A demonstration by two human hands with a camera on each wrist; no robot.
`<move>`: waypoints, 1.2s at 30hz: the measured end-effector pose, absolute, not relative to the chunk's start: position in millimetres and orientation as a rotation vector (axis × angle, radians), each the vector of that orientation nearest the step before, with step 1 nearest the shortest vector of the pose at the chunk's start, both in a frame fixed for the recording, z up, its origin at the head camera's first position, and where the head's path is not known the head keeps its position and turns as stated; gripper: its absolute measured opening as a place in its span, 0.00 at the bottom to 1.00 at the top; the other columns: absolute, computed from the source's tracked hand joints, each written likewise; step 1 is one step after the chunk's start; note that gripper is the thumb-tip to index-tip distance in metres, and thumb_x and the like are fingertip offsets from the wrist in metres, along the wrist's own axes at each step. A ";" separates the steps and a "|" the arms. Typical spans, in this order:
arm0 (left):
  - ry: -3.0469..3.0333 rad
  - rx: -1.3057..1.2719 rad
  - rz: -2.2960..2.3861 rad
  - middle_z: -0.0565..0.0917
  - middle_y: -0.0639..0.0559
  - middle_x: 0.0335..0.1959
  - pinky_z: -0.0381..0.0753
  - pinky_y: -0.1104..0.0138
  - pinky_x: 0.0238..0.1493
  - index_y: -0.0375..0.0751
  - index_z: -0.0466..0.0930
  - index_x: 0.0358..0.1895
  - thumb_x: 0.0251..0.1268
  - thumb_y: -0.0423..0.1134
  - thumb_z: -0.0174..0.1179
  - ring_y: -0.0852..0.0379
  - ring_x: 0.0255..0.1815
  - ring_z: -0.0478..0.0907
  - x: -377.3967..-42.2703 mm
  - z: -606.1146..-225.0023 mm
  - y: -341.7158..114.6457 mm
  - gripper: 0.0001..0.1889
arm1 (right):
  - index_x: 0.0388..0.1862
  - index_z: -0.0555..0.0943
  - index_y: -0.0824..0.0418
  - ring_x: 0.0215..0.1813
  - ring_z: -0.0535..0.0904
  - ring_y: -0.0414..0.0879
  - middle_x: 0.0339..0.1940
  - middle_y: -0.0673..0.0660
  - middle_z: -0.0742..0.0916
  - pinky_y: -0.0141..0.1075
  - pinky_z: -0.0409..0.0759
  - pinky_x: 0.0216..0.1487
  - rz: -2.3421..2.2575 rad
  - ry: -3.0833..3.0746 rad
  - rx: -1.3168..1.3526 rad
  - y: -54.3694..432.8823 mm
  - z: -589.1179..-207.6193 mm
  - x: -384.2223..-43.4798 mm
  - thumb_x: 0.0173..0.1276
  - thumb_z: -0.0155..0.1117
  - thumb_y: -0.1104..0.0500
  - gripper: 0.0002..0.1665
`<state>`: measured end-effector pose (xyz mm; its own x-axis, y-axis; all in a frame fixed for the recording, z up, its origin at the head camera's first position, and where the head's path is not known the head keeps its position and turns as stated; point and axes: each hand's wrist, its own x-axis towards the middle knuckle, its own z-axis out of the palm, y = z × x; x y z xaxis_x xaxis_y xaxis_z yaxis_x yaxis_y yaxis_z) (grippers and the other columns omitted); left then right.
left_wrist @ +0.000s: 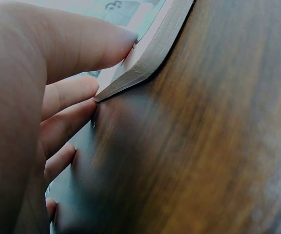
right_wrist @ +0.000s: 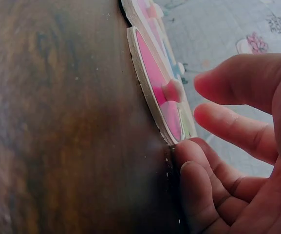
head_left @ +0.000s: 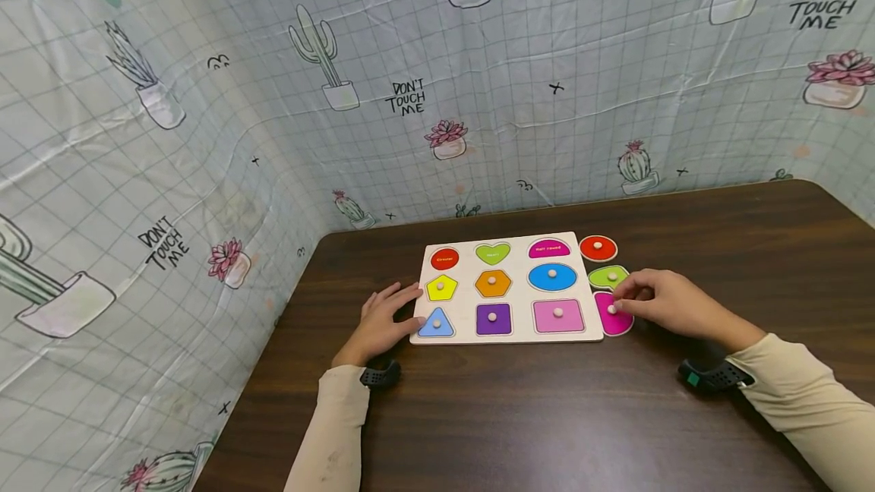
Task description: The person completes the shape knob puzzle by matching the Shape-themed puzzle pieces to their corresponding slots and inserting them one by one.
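Observation:
A white wooden shape puzzle board point(head_left: 465, 316) lies on the table, with knobbed pieces in its two nearer rows. In its far row, the recesses labelled circular, heart and half round show no knobs. My left hand point(head_left: 379, 323) rests at the board's left edge, thumb on the near corner beside the blue triangle point(head_left: 431, 329). Right of the board lies a magenta half-round piece point(head_left: 618, 326) with a knob point(right_wrist: 173, 91). My right hand point(head_left: 659, 302) is over it, thumb and forefinger a little apart from the knob; its other fingertips are by the piece's edge.
Beyond the magenta piece lie a green knobbed piece point(head_left: 604, 277), partly behind the right hand, and a red circle point(head_left: 595, 250). The dark wooden table point(head_left: 519, 408) runs back to a cloth point(head_left: 506, 82) printed with cacti. Both wrists wear black bands.

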<state>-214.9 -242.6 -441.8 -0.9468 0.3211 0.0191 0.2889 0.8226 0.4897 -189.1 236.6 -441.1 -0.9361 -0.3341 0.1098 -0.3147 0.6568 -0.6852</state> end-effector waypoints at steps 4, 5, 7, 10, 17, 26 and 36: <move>2.937 0.488 0.774 0.68 0.56 0.75 0.35 0.42 0.75 0.49 0.72 0.72 0.66 0.49 0.62 0.46 0.79 0.52 -214.9 -441.9 -242.4 0.31 | 0.42 0.87 0.58 0.33 0.76 0.42 0.32 0.47 0.84 0.33 0.75 0.32 -1.150 2.833 -0.570 235.5 -440.6 -188.2 0.63 0.74 0.52 0.13; 2.937 0.486 0.773 0.68 0.56 0.75 0.35 0.42 0.75 0.49 0.72 0.72 0.66 0.49 0.61 0.47 0.79 0.52 -215.0 -441.9 -242.4 0.31 | 0.42 0.87 0.58 0.33 0.76 0.42 0.33 0.47 0.83 0.34 0.75 0.32 -1.145 2.835 -0.573 235.0 -440.5 -187.9 0.63 0.74 0.52 0.13; 2.938 0.485 0.774 0.68 0.56 0.75 0.35 0.42 0.75 0.49 0.72 0.72 0.66 0.49 0.61 0.47 0.79 0.52 -215.6 -442.0 -242.4 0.31 | 0.42 0.87 0.58 0.34 0.76 0.41 0.34 0.48 0.82 0.34 0.75 0.32 -1.132 2.847 -0.576 234.3 -440.9 -187.7 0.62 0.75 0.52 0.14; 2.938 0.482 0.770 0.68 0.56 0.75 0.35 0.42 0.75 0.50 0.72 0.73 0.66 0.49 0.61 0.47 0.79 0.52 -217.1 -441.7 -242.3 0.31 | 0.43 0.87 0.58 0.34 0.76 0.42 0.35 0.50 0.80 0.34 0.75 0.32 -1.126 2.857 -0.573 233.8 -441.7 -187.8 0.62 0.75 0.52 0.14; 2.937 0.485 0.761 0.67 0.56 0.75 0.35 0.42 0.75 0.50 0.71 0.73 0.66 0.50 0.61 0.46 0.79 0.51 -218.8 -441.9 -242.9 0.31 | 0.42 0.87 0.57 0.37 0.77 0.44 0.36 0.52 0.80 0.34 0.76 0.33 -1.133 2.873 -0.587 231.5 -442.5 -187.2 0.61 0.76 0.52 0.13; 2.939 0.484 0.765 0.67 0.56 0.75 0.35 0.42 0.75 0.50 0.71 0.73 0.66 0.49 0.61 0.47 0.79 0.51 -219.0 -443.1 -244.2 0.31 | 0.39 0.87 0.55 0.37 0.76 0.43 0.35 0.48 0.81 0.36 0.76 0.35 -1.057 2.947 -0.660 228.4 -442.9 -187.0 0.60 0.76 0.54 0.11; 2.940 0.484 0.762 0.67 0.56 0.75 0.35 0.42 0.75 0.50 0.71 0.73 0.66 0.49 0.61 0.46 0.79 0.51 -217.6 -442.0 -243.8 0.31 | 0.35 0.87 0.52 0.38 0.75 0.44 0.35 0.48 0.80 0.39 0.77 0.39 -0.988 2.988 -0.687 226.5 -445.4 -185.8 0.59 0.76 0.55 0.06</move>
<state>-217.6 -243.8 -442.0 -0.9484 0.3167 0.0145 0.2839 0.8279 0.4837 -185.8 226.5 -445.4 -0.9060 -0.3706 0.2044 -0.4194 0.7215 -0.5509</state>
